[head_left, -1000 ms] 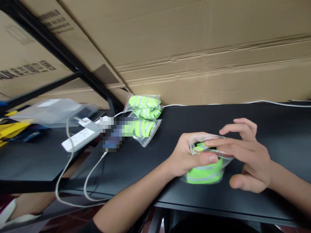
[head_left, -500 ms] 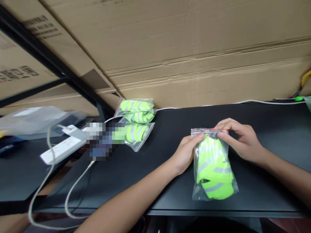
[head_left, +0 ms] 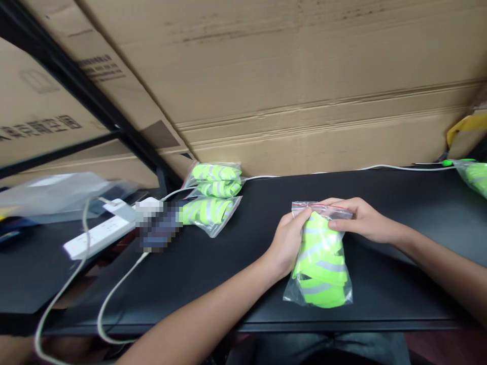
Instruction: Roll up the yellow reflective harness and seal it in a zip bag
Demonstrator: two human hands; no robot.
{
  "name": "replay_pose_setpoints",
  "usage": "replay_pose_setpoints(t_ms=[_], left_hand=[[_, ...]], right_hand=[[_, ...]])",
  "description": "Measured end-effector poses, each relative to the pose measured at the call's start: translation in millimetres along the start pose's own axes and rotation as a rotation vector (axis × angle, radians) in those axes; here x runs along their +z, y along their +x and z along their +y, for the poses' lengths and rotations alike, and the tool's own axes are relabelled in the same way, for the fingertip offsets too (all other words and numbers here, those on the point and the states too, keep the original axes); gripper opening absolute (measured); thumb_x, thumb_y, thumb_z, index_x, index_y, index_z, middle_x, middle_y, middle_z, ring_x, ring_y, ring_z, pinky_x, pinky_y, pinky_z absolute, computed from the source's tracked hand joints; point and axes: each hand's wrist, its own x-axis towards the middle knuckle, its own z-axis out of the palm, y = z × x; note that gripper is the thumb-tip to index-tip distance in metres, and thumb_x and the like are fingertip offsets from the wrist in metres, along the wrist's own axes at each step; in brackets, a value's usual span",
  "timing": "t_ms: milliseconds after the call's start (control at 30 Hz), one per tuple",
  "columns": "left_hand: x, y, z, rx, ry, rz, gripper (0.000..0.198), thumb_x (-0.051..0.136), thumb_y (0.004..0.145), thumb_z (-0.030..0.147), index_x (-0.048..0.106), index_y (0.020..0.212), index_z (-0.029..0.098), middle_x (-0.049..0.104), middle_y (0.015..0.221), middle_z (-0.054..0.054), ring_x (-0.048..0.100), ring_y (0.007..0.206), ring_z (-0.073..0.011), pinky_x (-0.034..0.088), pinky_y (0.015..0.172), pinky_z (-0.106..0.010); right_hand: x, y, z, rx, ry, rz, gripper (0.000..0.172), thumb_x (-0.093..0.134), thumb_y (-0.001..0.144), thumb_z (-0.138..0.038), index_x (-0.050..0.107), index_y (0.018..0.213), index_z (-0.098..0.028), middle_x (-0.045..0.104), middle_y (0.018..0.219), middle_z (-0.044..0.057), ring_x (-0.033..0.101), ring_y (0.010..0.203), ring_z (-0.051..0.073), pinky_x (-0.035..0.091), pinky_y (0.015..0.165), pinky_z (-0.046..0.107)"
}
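A clear zip-lock bag (head_left: 289, 294) with a red line along its top is held upright over the black table's front part. Inside it lies folded neon-yellow fabric with silver reflective stripes (head_left: 323, 274). My left hand (head_left: 287, 243) grips the bag's upper left side, thumb on the front near the top. At the upper right, my right hand (head_left: 361, 220) has its thumb on the front and its fingers behind, pinching the bag just below the red line. Whether the zip is sealed I cannot tell.
Several similar filled bags (head_left: 213, 203) are piled at the back left by the cardboard wall (head_left: 323, 147). A white power strip (head_left: 101, 235) with cables and a blurred-out device lie left of them. Another filled bag (head_left: 475, 175) is at the right edge. A black metal frame (head_left: 114, 124) slants at left.
The bag has shifted slightly left and up in view. My right hand's thumb has slid lower and left on the bag's front. The camera view has turned slightly, showing more at the right.
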Motion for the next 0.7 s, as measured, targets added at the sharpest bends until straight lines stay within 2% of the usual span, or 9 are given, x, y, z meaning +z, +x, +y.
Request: replay_pose_setpoints(t_ms=[167,267,333,433,533,600,700], left_hand=[[1.2,0.1,-0.7,0.086,0.026,0.028,0.037,0.083,0.072,0.041,0.077,0.089,0.010,0.077,0.080,-0.009,0.071,0.073,-0.0205,0.054,0.072,-0.028],[-0.1,1.3,2.3,0.145,0.067,-0.073,0.039,0.084,0.073,0.043,0.077,0.092,0.010,0.077,0.081,-0.010,0.072,0.072,-0.0204,0.054,0.071,-0.029],[-1.4,2.1,5.2,0.193,0.121,-0.144,0.040,0.086,0.071,0.041,0.077,0.096,0.010,0.078,0.085,-0.010,0.072,0.074,-0.0201,0.054,0.073,-0.029],[-2.7,2.3,9.4,0.251,0.169,-0.174,0.038,0.088,0.070,0.036,0.078,0.097,0.011,0.078,0.089,-0.011,0.072,0.078,-0.0194,0.055,0.077,-0.030],[-1.4,0.3,11.3,0.291,0.191,-0.166,0.036,0.086,0.072,0.035,0.079,0.096,0.010,0.078,0.089,-0.011,0.071,0.078,-0.0191,0.054,0.076,-0.029],[0.3,-1.4,11.0,0.314,0.200,-0.151,0.034,0.086,0.071,0.035,0.079,0.093,0.010,0.078,0.086,-0.011,0.070,0.076,-0.0188,0.054,0.074,-0.029],[2.3,-3.0,9.6,0.337,0.202,-0.119,0.031,0.087,0.069,0.034,0.079,0.088,0.010,0.077,0.082,-0.009,0.069,0.072,-0.0178,0.054,0.072,-0.027]], right_hand=[[7.9,-0.8,-4.3,-0.041,-0.071,-0.008,0.027,0.076,0.084,-0.037,0.075,0.103,-0.019,0.069,0.115,0.008,0.066,0.101,0.019,0.055,0.087,0.035],[4.4,-1.8,-5.7,-0.055,-0.083,0.055,0.029,0.081,0.077,-0.037,0.075,0.099,-0.019,0.070,0.111,0.007,0.067,0.098,0.020,0.056,0.083,0.035],[-2.1,-3.7,-9.2,-0.094,-0.135,0.103,0.024,0.084,0.074,-0.036,0.075,0.087,-0.018,0.070,0.116,0.009,0.067,0.103,0.021,0.055,0.085,0.036],[-14.4,-8.6,-16.9,-0.158,-0.192,0.177,0.022,0.084,0.073,-0.034,0.071,0.069,-0.017,0.071,0.117,0.011,0.068,0.101,0.021,0.055,0.084,0.036],[-21.9,-13.7,-22.3,-0.156,-0.154,0.205,0.021,0.082,0.076,-0.034,0.073,0.071,-0.016,0.074,0.105,0.010,0.069,0.088,0.017,0.056,0.075,0.031],[-22.3,-15.6,-22.8,-0.130,-0.126,0.201,0.021,0.082,0.077,-0.034,0.073,0.073,-0.016,0.075,0.090,0.008,0.068,0.073,0.014,0.054,0.065,0.027],[-18.2,-15.4,-19.1,-0.106,-0.079,0.217,0.022,0.083,0.076,-0.034,0.071,0.076,-0.015,0.069,0.068,0.002,0.062,0.056,0.010,0.052,0.055,0.024]])
